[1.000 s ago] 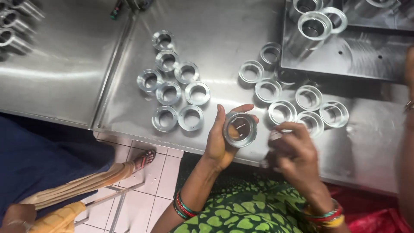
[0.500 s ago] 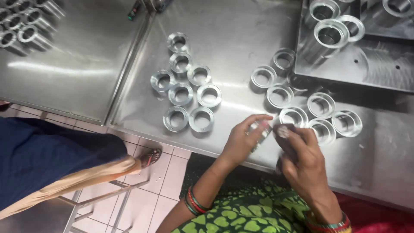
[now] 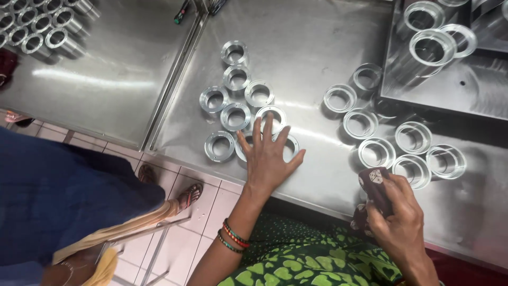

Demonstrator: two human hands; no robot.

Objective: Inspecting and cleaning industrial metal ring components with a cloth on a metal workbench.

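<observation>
My left hand (image 3: 270, 156) lies flat with fingers spread on the steel table (image 3: 312, 47), covering two short metal rings at the near end of a cluster of several rings (image 3: 235, 79). My right hand (image 3: 399, 220) is closed around a dark red cloth (image 3: 374, 182) at the table's near edge. Just beyond the cloth is a second group of several metal rings (image 3: 377, 152). Neither hand holds a ring.
A raised steel plate (image 3: 465, 90) at the back right carries larger rings (image 3: 431, 47). A second steel table (image 3: 95, 85) on the left holds several metal sleeves (image 3: 32, 24) at its far corner. A person in blue (image 3: 58, 196) stands at the left on the tiled floor.
My left hand held a ring up near my right hand; it has since moved left and down onto the ring cluster, open and flat. The camera view shifted slightly.
</observation>
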